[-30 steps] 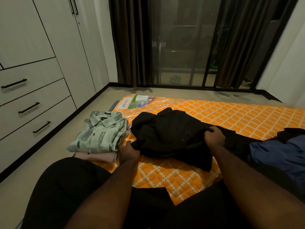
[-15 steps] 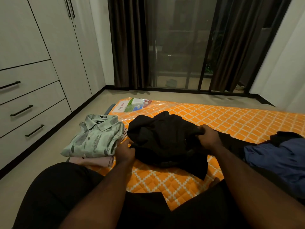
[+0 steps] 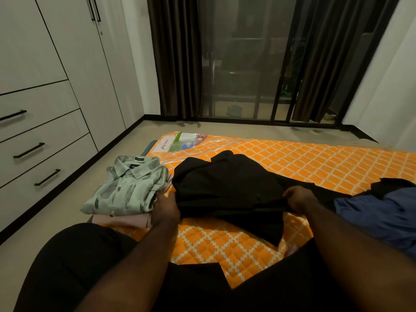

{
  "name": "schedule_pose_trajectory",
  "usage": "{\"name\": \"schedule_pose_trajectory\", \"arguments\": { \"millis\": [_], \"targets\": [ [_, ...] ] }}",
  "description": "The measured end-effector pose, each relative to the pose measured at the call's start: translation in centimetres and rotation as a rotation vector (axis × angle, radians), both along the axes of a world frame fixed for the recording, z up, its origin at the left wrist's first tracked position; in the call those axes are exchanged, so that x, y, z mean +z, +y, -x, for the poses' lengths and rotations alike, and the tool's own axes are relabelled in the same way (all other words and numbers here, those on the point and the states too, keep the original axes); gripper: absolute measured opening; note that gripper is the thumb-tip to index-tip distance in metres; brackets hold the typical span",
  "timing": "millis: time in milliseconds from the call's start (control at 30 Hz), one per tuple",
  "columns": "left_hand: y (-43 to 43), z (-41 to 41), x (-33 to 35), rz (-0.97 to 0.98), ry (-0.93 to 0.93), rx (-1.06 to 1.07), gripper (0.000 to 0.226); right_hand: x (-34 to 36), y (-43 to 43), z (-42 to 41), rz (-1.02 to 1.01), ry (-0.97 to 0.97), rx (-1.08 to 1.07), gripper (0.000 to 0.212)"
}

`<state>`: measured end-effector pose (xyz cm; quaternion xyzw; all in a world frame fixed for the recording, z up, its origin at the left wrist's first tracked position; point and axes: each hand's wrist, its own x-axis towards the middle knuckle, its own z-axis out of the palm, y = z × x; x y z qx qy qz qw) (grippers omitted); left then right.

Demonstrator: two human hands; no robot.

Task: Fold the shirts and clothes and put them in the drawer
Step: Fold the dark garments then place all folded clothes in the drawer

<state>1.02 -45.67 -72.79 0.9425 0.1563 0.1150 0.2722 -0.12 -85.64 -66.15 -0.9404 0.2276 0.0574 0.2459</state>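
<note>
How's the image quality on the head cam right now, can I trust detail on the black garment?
Head view: dim warm indoor light, the black garment reads as a near-featureless dark mass, its folds barely visible; the wide lens bends the wardrobe drawers and walls at the edges; the glass door shows faint reflections; both hands are fairly sharp.

Folded shirts [image 3: 126, 188] left of garment [image 3: 227, 190] on mattress [image 3: 315, 163].

The left hand [image 3: 165, 207] has its fingertips buried under the edge of the black garment [image 3: 227, 190], so its grip cannot be told. A pink garment [image 3: 119, 220] lies mostly hidden beneath the folded green shirt [image 3: 128, 186]. The blue cloth [image 3: 378, 212] runs off the right edge. The drawers [image 3: 33, 149] are cut by the left edge.
</note>
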Motion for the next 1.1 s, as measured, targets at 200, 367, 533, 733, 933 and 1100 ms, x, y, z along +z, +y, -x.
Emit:
{"name": "schedule_pose_trajectory", "arguments": {
  "millis": [200, 367, 533, 733, 933, 1100],
  "targets": [
    [-6.1, 1.9, 2.6, -0.546, -0.071, -0.211, 0.058, 0.2, 3.2, 0.2, 0.284, 0.205, 0.157, 0.070],
    [-12.1, 1.6, 3.4, -0.515, -0.117, -0.760, 0.049, 0.1, 6.7, 0.0, 0.598, -0.030, 0.446, 0.091],
    [-15.4, 1.1, 1.7, -0.170, 0.029, -0.869, 0.030, -0.9, 7.8, 0.1, 0.623, -0.042, 0.629, 0.037],
    [-16.3, -0.6, 1.1, -0.126, 0.112, -0.795, 0.019, -1.3, 7.8, -0.2, 0.509, -0.010, 0.603, 0.022],
    [-17.4, -2.0, 0.7, 0.082, 0.148, -0.530, 0.019, -2.1, 8.7, -1.3, 0.545, -0.089, 0.634, 0.018],
    [-17.7, -2.4, -0.4, 0.221, 0.158, -0.416, 0.020, -2.8, 8.5, -1.9, 0.550, -0.187, 0.648, 0.020]
  ]
}}
